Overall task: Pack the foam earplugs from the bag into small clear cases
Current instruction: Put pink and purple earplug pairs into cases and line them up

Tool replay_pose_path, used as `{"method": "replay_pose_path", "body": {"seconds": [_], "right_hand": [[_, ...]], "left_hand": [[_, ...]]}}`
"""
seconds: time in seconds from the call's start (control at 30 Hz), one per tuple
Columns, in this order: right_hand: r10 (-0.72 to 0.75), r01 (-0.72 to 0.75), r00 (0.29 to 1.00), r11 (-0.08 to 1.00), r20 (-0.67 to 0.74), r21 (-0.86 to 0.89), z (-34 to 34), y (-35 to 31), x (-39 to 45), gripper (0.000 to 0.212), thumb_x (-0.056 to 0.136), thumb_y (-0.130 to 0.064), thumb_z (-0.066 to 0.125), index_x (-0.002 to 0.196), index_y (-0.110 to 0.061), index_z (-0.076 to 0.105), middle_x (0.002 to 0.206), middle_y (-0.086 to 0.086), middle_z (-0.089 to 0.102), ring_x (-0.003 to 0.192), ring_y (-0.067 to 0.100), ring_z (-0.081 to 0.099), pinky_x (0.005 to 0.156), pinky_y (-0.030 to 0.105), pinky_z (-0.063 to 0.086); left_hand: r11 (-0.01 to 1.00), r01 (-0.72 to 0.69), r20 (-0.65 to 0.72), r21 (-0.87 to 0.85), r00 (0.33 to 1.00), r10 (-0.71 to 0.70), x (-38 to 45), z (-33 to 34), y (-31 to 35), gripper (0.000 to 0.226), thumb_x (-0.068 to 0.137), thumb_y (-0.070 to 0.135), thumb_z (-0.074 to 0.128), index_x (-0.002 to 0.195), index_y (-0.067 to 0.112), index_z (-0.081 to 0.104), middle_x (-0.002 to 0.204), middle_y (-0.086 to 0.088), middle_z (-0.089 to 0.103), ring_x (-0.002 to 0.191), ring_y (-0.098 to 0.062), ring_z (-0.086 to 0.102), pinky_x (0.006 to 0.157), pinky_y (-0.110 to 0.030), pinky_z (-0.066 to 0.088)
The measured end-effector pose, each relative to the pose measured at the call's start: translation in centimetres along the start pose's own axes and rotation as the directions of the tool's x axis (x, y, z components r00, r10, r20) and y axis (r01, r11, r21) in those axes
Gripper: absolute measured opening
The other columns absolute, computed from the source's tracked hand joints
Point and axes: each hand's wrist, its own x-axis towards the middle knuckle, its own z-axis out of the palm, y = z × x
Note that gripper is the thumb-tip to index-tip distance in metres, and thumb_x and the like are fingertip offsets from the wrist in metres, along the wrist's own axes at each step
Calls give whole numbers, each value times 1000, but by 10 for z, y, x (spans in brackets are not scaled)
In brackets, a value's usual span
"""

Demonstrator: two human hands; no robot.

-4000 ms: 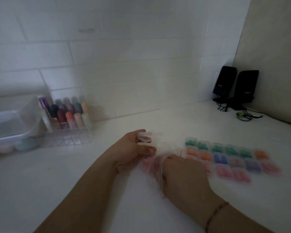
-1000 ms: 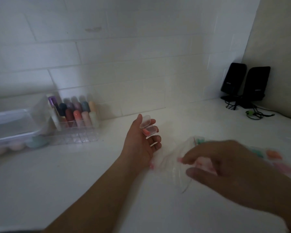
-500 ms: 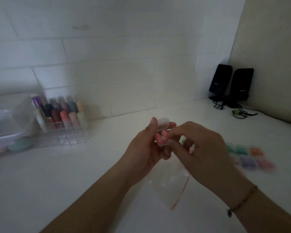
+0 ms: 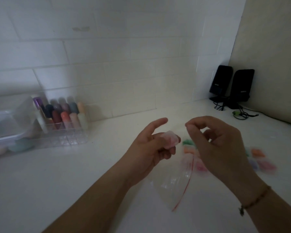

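My left hand (image 4: 149, 148) holds a small clear case (image 4: 170, 140) with pink earplugs inside, gripped by the lower fingers while the forefinger points out. My right hand (image 4: 220, 145) hovers just right of it, thumb and forefinger pinched together; whether anything is between them I cannot tell. A clear zip bag (image 4: 175, 182) with a red seal strip lies flat on the white counter (image 4: 74, 182) below both hands. Filled cases (image 4: 262, 158) with green, orange, purple and pink earplugs lie in rows behind my right hand, partly hidden.
A clear organiser (image 4: 62, 118) with coloured tubes stands at the back left beside a clear lidded box (image 4: 8, 125). Two black speakers (image 4: 232, 84) with cables sit in the far right corner. A tiled wall runs along the back.
My right hand has drawn away from the case to the right, fingers still pinched. My left hand has lowered the case a little and stretched its forefinger out.
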Motion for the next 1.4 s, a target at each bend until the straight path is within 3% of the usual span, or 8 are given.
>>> {"method": "replay_pose_path", "body": {"seconds": [0.23,0.43,0.57,0.67,0.8,0.97,1.17,1.4], "right_hand": [[-42,72,971,991,236,-116,2,13,-5,38,83,-67,49,98,-40,71,102,-24,56,85,-3,56,66,11,40],[-105,101,973,994,205,33,1,3,-7,15,89,-41,61,97,-29,67,96,-20,61,83,8,56,66,11,37],[-45,15,977,989,207,147,-7,-11,-18,12,87,-39,60,91,-28,62,91,-15,61,85,9,59,69,22,48],[-25,-29,972,975,235,220,-34,-12,-37,6,89,-33,63,91,-27,63,90,-12,63,87,10,62,74,20,51],[271,-291,948,950,165,115,-89,40,-49,14,83,-14,73,87,-25,66,80,-4,69,67,7,64,63,22,50],[529,-499,845,835,86,-231,-124,92,-59,11,78,-32,75,80,-29,64,76,-7,68,69,12,62,63,26,45],[437,-307,893,765,107,-567,-115,87,-62,21,86,-54,55,81,-34,52,73,-15,61,72,9,60,62,25,43],[439,-339,899,715,14,-611,-151,133,-27,13,88,-47,51,91,-36,57,88,-12,65,88,18,62,73,30,48]], "left_hand": [[872,-300,123,387,954,274,-6,4,-7,84,88,9,62,150,35,12,96,-5,72,84,-19,68,82,-27,52],[813,-362,18,456,917,398,-6,4,-11,74,73,-1,77,129,36,45,93,-1,76,91,-18,72,85,-31,56],[428,-524,134,736,733,667,-13,-1,-18,40,72,18,83,106,19,61,87,10,71,80,-3,69,75,-15,52],[101,-605,384,790,616,688,-18,11,-19,44,79,34,77,113,13,58,103,2,64,92,-8,63,82,-20,49],[-197,-498,525,844,696,491,-12,48,-22,44,85,44,65,120,17,61,117,-1,60,107,-20,55,90,-36,47],[-300,-487,560,820,792,244,9,106,-49,36,81,48,50,103,24,66,99,4,64,95,-24,58,80,-39,48],[-276,-397,453,875,873,182,30,136,-71,40,77,53,40,92,27,67,91,6,64,90,-22,59,75,-37,49],[-112,-325,335,939,938,89,67,168,-69,41,86,53,46,116,29,59,116,7,58,112,-18,47,95,-35,38]]}}
